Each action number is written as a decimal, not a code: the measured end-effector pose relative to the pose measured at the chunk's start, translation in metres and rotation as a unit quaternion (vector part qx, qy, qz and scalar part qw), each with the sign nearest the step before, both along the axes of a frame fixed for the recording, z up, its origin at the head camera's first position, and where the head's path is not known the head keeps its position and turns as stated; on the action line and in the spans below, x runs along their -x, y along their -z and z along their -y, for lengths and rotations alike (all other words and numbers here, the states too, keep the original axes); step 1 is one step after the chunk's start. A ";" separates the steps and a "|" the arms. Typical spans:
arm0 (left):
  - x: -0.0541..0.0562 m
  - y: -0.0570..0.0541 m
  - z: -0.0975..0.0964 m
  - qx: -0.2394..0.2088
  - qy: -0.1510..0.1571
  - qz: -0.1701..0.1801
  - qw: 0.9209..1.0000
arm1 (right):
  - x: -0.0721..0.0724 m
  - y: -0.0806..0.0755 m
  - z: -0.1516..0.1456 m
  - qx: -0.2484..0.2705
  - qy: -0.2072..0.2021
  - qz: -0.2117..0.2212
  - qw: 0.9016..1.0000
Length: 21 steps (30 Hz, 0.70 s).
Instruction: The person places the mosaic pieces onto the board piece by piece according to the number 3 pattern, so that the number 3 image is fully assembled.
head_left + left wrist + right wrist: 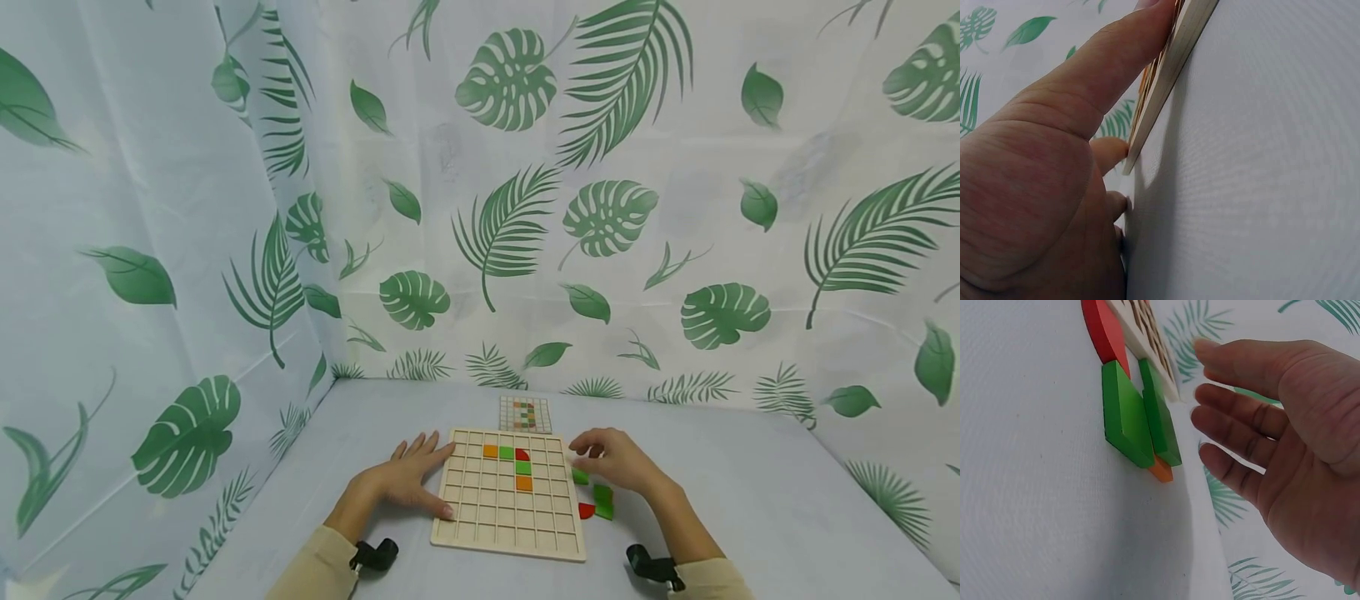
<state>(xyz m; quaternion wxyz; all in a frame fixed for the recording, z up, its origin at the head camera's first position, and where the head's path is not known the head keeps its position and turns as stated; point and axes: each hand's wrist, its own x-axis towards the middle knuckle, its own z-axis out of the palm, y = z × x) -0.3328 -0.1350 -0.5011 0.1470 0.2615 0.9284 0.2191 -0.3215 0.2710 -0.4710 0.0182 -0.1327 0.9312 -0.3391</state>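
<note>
A wooden grid board [510,525] lies on the table, with orange, green and red pieces set in some squares, among them a red quarter-round piece [522,455] and an orange square [524,483]. My left hand [401,479] rests spread at the board's left side, thumb on its edge and index fingertip near the upper corner. Off the board's right edge my right hand [615,460] hovers with loosely bent fingers, nothing between them in the right wrist view. Below it lie loose green pieces [1125,415], a red rounded piece [1104,328] and a partly hidden orange piece [1161,469].
Behind the board lies a small card [525,414] printed with a coloured grid pattern. A pale cloth covers the table [420,567]. Leaf-printed curtains [480,250] stand at the back and left. Black cameras are strapped to both wrists.
</note>
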 end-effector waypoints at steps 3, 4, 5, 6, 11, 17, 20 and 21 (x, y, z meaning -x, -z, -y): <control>0.000 0.000 0.000 -0.001 0.000 0.000 1.000 | -0.001 0.001 -0.001 -0.002 -0.010 0.015 1.000; 0.000 0.000 0.000 -0.001 0.000 0.000 1.000 | -0.001 0.001 -0.002 -0.002 -0.014 0.020 1.000; 0.000 0.000 0.000 -0.001 0.000 0.000 1.000 | -0.001 0.002 -0.002 -0.003 -0.021 0.023 1.000; 0.000 0.000 0.000 -0.001 0.001 -0.001 1.000 | -0.001 0.002 -0.003 -0.003 -0.025 0.025 0.999; 0.000 0.000 0.000 -0.001 -0.001 -0.002 1.000 | 0.000 0.005 -0.004 -0.005 -0.040 0.029 0.999; 0.000 0.000 -0.001 0.002 -0.004 -0.004 1.000 | 0.000 0.008 -0.005 -0.007 -0.036 0.038 0.999; 0.000 0.000 -0.001 0.002 -0.004 -0.002 1.000 | 0.001 0.010 -0.004 -0.016 -0.028 0.040 0.999; 0.000 0.000 -0.001 0.003 -0.003 -0.002 1.000 | 0.001 0.010 -0.004 -0.017 -0.026 0.040 0.999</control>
